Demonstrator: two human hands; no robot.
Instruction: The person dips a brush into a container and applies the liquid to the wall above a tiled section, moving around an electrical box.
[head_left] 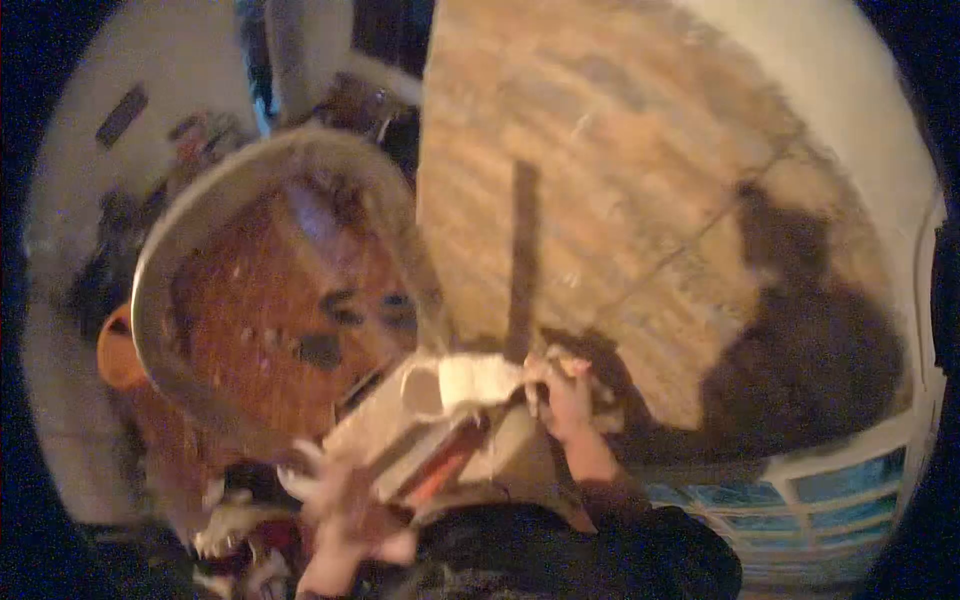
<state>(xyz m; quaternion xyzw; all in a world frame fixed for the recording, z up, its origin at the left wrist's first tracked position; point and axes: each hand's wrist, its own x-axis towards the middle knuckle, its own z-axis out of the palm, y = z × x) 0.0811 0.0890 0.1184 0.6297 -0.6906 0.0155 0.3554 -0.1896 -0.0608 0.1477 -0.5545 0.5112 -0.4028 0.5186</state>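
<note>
My right hand (566, 396) is closed at the right end of a pale roll (478, 383), near the lower edge of a tan patterned surface. Its fingers are curled around something small and light that blur keeps me from naming. Smeared by motion, my left hand (355, 515) is lower left, its fingers and thumb seeming spread with nothing clear in them. Between the hands lies a red-orange item (442, 472) beside a pale box-like shape (375, 415). A dark straight strip (523, 255) runs upward from the roll across the tan surface (620, 130).
To the left a large curved pale rim (152, 270) loops over a reddish-brown floor (260, 290) with dark bits on it. An orange round object (118, 348) is beyond the rim. Clutter (235, 535) sits at the lower left. A blue-paned window-like panel (835, 500) is at the lower right.
</note>
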